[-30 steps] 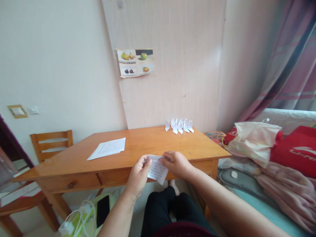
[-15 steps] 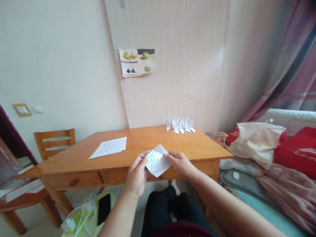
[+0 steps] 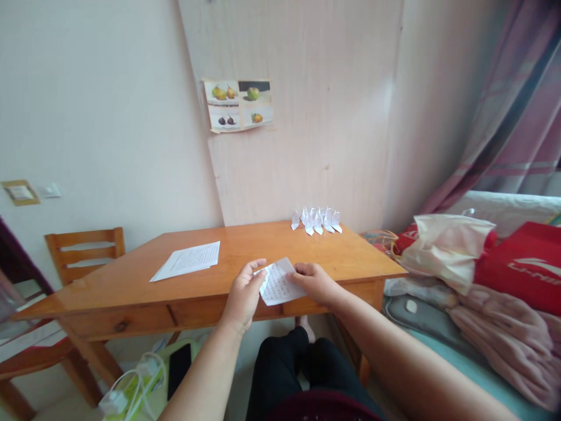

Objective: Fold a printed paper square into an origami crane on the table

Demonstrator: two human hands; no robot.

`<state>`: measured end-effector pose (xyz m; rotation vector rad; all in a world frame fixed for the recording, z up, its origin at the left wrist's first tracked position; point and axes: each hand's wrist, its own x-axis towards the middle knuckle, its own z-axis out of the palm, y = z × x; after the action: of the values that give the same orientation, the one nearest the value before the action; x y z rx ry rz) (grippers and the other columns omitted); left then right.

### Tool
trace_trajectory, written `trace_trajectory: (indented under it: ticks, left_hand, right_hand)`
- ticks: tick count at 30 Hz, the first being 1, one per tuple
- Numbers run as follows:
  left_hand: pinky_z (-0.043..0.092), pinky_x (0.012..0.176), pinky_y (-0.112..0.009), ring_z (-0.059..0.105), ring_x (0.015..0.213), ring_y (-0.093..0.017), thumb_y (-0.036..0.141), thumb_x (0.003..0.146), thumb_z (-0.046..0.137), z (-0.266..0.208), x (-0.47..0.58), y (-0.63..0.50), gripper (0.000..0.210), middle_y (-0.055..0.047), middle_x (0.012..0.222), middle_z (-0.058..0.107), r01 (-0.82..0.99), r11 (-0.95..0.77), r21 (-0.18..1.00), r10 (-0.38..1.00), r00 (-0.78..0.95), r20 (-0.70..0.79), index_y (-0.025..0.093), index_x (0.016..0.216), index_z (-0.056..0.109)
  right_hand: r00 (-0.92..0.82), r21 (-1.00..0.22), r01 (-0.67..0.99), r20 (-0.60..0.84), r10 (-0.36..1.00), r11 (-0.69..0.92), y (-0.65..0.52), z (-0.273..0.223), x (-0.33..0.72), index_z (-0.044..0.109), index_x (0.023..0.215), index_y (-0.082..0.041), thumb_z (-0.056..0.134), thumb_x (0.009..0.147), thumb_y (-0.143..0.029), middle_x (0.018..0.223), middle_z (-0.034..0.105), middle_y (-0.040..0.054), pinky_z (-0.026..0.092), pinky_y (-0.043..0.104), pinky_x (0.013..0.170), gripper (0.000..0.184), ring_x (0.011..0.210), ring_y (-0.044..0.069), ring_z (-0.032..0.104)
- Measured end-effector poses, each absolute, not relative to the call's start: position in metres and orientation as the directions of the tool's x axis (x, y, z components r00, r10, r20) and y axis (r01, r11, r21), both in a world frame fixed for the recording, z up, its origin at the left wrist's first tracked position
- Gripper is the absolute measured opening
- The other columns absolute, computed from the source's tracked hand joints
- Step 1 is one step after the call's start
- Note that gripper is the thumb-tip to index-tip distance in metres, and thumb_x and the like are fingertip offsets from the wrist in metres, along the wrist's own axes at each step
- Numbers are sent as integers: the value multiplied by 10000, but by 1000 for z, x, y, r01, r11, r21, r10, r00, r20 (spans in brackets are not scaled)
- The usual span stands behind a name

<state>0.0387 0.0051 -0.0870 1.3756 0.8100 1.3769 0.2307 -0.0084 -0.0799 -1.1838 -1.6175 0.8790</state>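
Note:
Between my two hands, over the table's front edge, is a folded sheet of printed paper [image 3: 279, 284], white with rows of small dark marks. My left hand [image 3: 246, 292] has its thumb on the paper's left corner, and its index finger reaches up behind. At the other side, my right hand [image 3: 314, 282] pinches the right edge between thumb and curled fingers. Several small folded paper pieces [image 3: 318, 223] stand grouped at the table's back right. A stack of printed sheets [image 3: 188, 261] lies flat on the left part of the table.
The wooden table [image 3: 245, 240] stands against the wall, with a drawer [image 3: 120, 325] in front. A chair [image 3: 85, 254] is at its left. Below left, a phone [image 3: 179, 368] and white cables [image 3: 139, 386] lie on a stool. Bags [image 3: 451, 245] and cloth [image 3: 499, 333] fill the right side.
The paper has tilted in my hands, its left corner now folded or turned. My left index finger has lifted and straightened. The camera has turned slightly right.

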Motion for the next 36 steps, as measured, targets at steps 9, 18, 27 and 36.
trace_trajectory:
  ticks: [9,18,27,36]
  left_hand:
    - [331,1078,-429,503,1239,-301,217,738,719,-71,77,76,341,-106,1193,641,164,-593,788,801,21,599,221,1076,677]
    - [453,732,-306,641,752,-215,221,780,607,-74,90,146,135,-27,783,726,365,-626,689,774,402,490,228,810,739]
    - [449,737,-293,643,801,-231,196,699,668,-99,90,193,200,-37,853,712,493,-675,549,728,566,388,265,868,752]
    - [458,850,-297,621,954,-242,250,728,671,-94,86,218,217,-33,967,688,530,-718,450,664,716,216,253,933,742]
  right_hand:
    - [175,-861,480,280,944,166,63,-90,249,634,878,-172,594,717,-168,698,617,8,387,253,589,165,652,160,561]
    - [170,-820,562,246,954,111,125,-106,258,397,1447,-162,567,715,-141,838,656,43,430,258,609,752,725,186,620]
    - [30,-649,753,199,979,109,149,-106,258,481,1392,-113,598,783,-294,994,711,155,458,336,752,646,925,283,671]
    - [-190,-395,884,187,964,251,153,-86,295,649,1239,-232,690,713,-365,1240,606,135,416,406,923,544,1120,321,564]
